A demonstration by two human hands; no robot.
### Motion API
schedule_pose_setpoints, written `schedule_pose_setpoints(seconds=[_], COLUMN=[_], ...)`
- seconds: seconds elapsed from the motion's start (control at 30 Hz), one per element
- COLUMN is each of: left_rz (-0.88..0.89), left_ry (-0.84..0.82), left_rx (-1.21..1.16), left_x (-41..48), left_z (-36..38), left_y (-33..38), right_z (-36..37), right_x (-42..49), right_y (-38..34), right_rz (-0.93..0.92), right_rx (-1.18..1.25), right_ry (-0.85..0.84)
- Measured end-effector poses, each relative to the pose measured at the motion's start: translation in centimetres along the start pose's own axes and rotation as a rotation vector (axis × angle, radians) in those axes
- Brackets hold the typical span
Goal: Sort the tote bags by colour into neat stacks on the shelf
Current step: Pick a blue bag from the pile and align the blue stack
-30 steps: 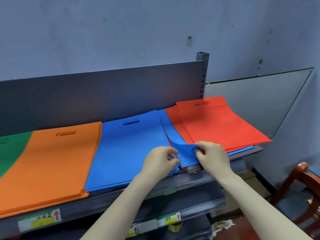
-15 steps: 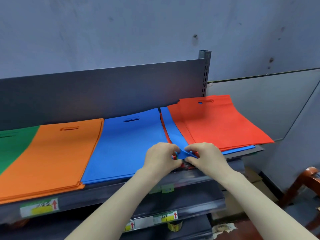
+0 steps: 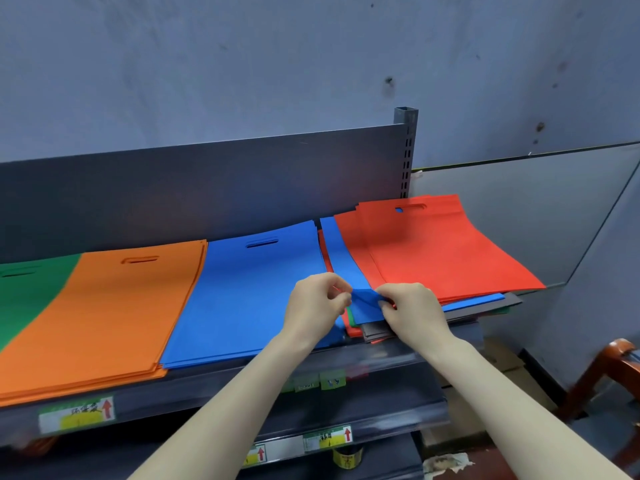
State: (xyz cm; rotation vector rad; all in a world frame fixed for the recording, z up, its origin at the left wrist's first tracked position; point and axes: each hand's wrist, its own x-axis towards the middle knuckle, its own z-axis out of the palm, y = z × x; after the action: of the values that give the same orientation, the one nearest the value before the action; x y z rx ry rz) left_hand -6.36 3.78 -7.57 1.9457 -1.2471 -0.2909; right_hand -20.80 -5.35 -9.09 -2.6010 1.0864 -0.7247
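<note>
On the shelf (image 3: 398,355), left grip (image 3: 313,303) and right grip (image 3: 412,310) — knuckles up — pinch the blue bag (image 3: 367,306).

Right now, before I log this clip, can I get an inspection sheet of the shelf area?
Surface: dark shelf, bags lie on its top tier.
Job's things: green stack, orange stack, blue stack side by side; mixed pile at right, red bags on top, blue bag sticking out beneath.
Clutter: crumpled paper on the floor.
Grippers: left hand and right hand both pinch the blue bag's near corner.
Cables: nothing seen.
Surroundings: wall, leaning white panel, wooden chair at right.
</note>
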Motion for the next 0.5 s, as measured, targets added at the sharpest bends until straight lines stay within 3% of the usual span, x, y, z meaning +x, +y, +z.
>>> schedule_pose_setpoints(seconds=[0.13,0.37,0.5], left_rz=[0.061,0.301,0.383], left_ry=[-0.117,-0.128,-0.109], left_rx=[0.257,0.692,0.806], left_x=[-0.7,-0.3,0.2], left_z=[0.2,1.4,1.6], left_y=[0.0,1.3,1.6], right_z=[-0.3,-0.5,-0.5], right_x=[0.2,0.2,0.3], right_y=[-0.1,-0.2,0.0], right_rz=[0.003,0.014,0.044], right_rx=[0.026,0.059,0.088], right_ry=[-0.003,-0.021,-0.015])
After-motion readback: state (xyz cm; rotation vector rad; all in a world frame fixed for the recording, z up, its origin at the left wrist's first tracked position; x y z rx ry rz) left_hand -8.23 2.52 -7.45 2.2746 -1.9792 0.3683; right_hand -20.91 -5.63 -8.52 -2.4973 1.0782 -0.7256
